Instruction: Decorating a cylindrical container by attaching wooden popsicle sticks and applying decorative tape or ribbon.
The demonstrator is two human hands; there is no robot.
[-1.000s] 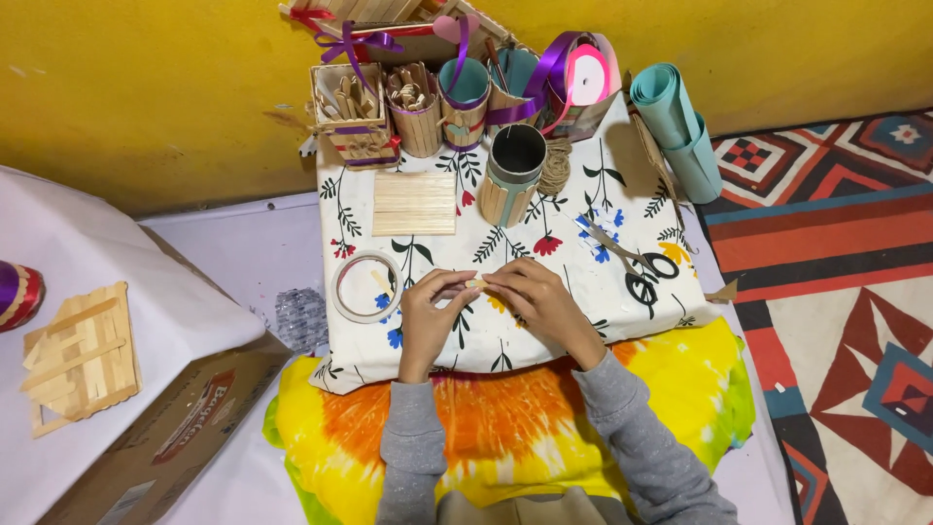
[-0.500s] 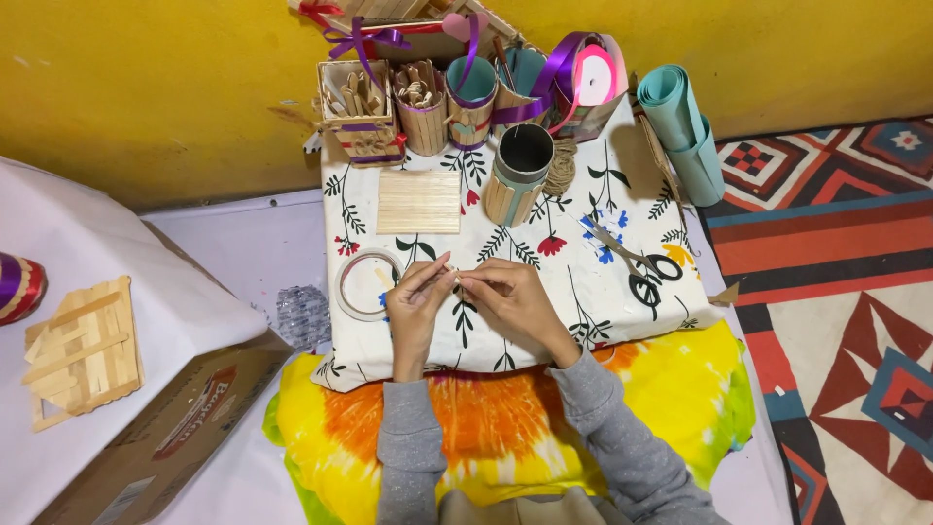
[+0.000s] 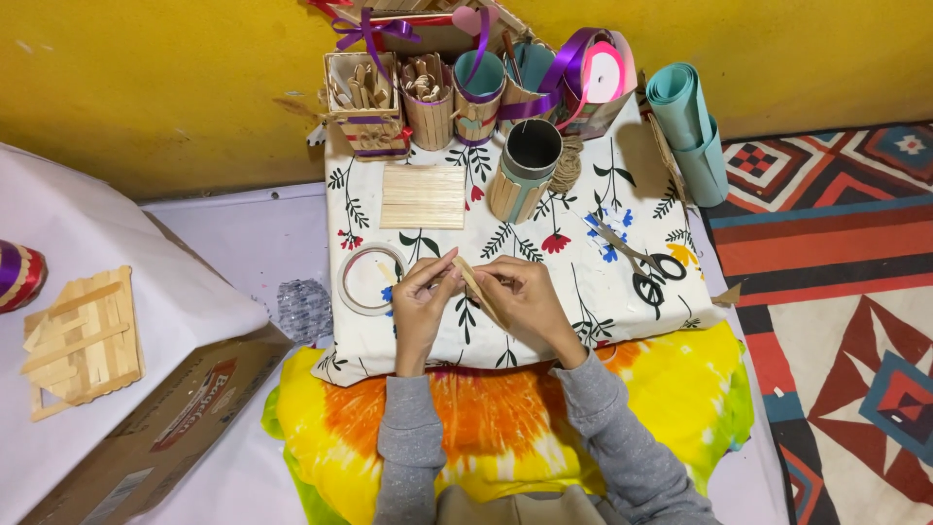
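Head view: our left hand (image 3: 420, 297) pinches one end of a thin wooden stick (image 3: 476, 284), our right hand (image 3: 526, 297) the other, at six o'clock on the flowered cloth (image 3: 622, 209). We judge it light, stiff, snappable; hold the ends.

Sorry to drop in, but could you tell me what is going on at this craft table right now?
A person in grey sleeves holds a flat wooden craft stick between both hands, the left hand and right hand meeting over the floral white cloth. A clear tape roll lies just beside the left hand. A square mat of joined sticks, a stick-clad tin and black-handled scissors lie further off.
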